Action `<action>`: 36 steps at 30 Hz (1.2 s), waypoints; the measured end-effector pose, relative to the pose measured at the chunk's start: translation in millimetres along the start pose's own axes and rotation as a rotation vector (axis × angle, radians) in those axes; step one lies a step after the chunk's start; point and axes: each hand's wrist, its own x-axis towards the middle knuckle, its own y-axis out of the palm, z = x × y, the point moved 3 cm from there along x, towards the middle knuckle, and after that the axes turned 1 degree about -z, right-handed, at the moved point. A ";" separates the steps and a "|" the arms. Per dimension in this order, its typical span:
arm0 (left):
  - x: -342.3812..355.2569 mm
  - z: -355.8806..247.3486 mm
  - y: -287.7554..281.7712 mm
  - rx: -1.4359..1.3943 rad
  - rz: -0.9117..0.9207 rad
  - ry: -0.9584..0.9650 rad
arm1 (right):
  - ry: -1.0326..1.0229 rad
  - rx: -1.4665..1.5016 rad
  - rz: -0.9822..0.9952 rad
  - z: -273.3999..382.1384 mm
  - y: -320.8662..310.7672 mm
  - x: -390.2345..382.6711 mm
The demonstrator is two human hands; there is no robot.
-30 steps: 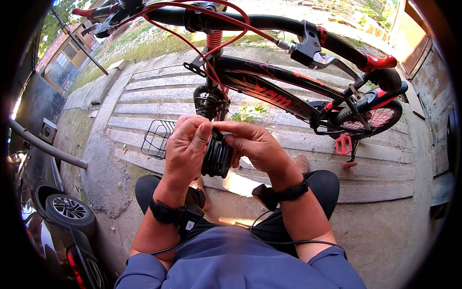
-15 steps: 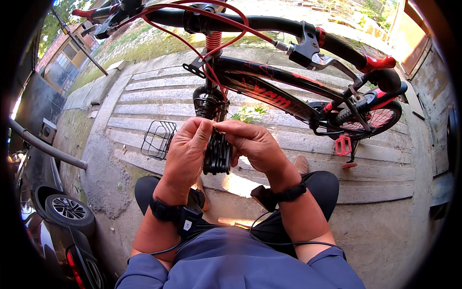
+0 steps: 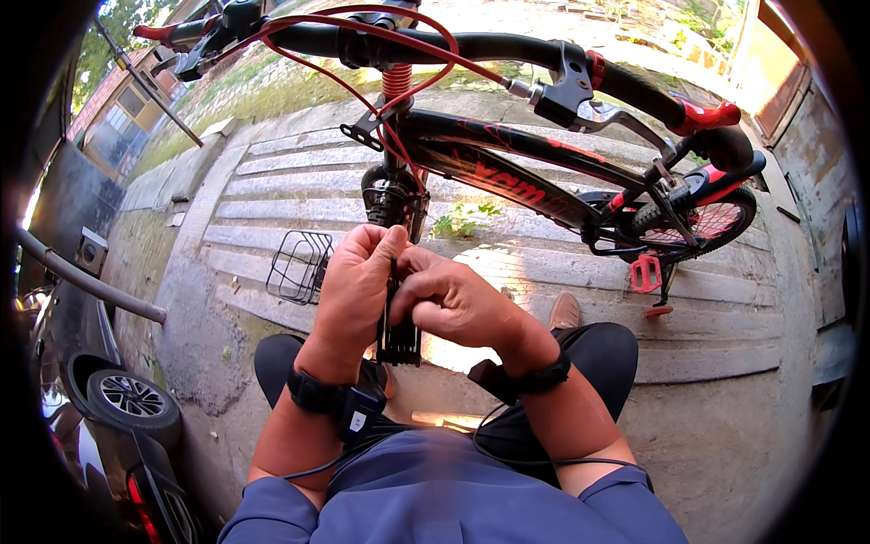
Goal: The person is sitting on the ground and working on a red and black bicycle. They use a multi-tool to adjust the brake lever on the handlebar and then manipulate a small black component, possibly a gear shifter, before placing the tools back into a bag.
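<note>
Your left hand [image 3: 353,276] pinches the upper end of a narrow black piece [image 3: 399,344] with slatted, stacked-looking layers and an uneven lower edge, holding it between thumb and bent fingers. The piece hangs roughly upright above the gap between your knees, just nearer to you than the black fork [image 3: 385,201] of the black-and-red bicycle [image 3: 494,134]. Your right hand [image 3: 462,304] has its fingers curled in against the right side of the piece; whether they grip it or only press, you cannot tell from here, since your knuckles cover the contact. The piece looks hard and stiff, probably light enough for one hand, and unlikely to break; its dark, smooth faces may slip a little, and its layers could shift or nip skin. The top is a fair hold, with the long outer sides best for steadying it.
</note>
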 end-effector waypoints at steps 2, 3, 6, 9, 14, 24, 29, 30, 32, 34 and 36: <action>-4.1 1.4 1.8 -0.060 0.000 -0.006 | 0.051 0.126 -0.097 -2.0 -6.2 -0.4; -7.4 2.8 2.6 -0.102 0.002 -0.029 | 0.036 0.091 -0.131 -2.0 -13.0 -0.3; -19.9 4.4 4.5 -0.177 0.095 -0.098 | 0.143 0.375 -0.271 -7.3 -20.8 -5.2; -28.8 3.4 4.4 -0.288 0.255 -0.237 | 0.157 0.372 -0.269 -10.8 -22.2 -5.9; -29.0 -2.1 -0.5 -0.204 0.262 -0.217 | 0.139 0.454 -0.333 -14.0 -20.4 -5.9; -33.7 -4.1 8.7 -0.142 0.228 -0.205 | 0.166 0.438 -0.399 -16.8 -30.5 -8.3; -33.6 -6.1 7.1 -0.191 0.269 -0.226 | 0.188 0.503 -0.388 -17.3 -35.4 -12.5; -33.8 -5.6 7.5 -0.194 0.282 -0.223 | 0.195 0.531 -0.384 -17.0 -35.7 -12.8; -33.8 -4.3 8.1 -0.184 0.278 -0.209 | 0.181 0.541 -0.384 -15.5 -36.9 -12.3; -33.7 -3.2 7.7 -0.157 0.251 -0.192 | 0.178 0.518 -0.393 -14.5 -36.6 -11.4; -34.0 -3.5 7.4 -0.237 0.280 -0.202 | 0.185 0.464 -0.411 -13.7 -36.0 -11.4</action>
